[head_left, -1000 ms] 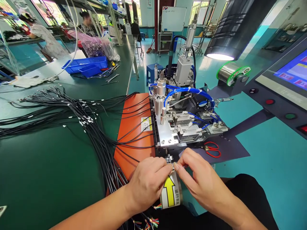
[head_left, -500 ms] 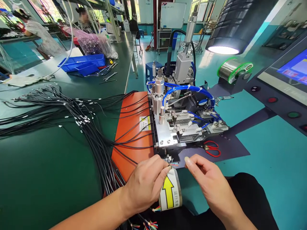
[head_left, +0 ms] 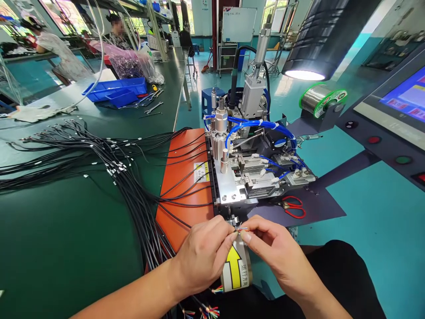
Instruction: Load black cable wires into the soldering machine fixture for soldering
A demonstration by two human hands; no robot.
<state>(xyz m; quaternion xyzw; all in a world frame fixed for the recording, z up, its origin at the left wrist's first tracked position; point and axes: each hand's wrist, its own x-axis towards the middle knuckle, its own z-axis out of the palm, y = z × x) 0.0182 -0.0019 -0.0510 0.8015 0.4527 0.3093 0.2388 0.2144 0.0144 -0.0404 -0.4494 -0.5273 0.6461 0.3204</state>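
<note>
My left hand [head_left: 210, 250] is closed in a pinch on a black cable near its stripped end, just in front of the machine [head_left: 262, 177]. Thin coloured wires [head_left: 244, 229] stick out of that end to the right. The thumb and forefinger of my right hand [head_left: 275, 248] pinch these wires. Below the fingers hangs a white label plate [head_left: 237, 270] with a yellow arrow. More stripped cable ends [head_left: 209, 312] with coloured wires dangle at the bottom. Several black cables run over the orange plate [head_left: 182, 164] into the machine's edge.
A large bundle of black cables [head_left: 133, 208] lies on the green table [head_left: 66, 235]. Red-handled scissors [head_left: 294, 207] rest on the machine base. A solder spool [head_left: 322, 101], a lit lamp [head_left: 308, 53] and a control panel [head_left: 395, 133] stand right. Blue trays [head_left: 116, 91] and wrenches lie farther back.
My right hand has moved left from beside the cable end and now pinches the coloured wires. My left hand holds the cable in nearly the same place.
</note>
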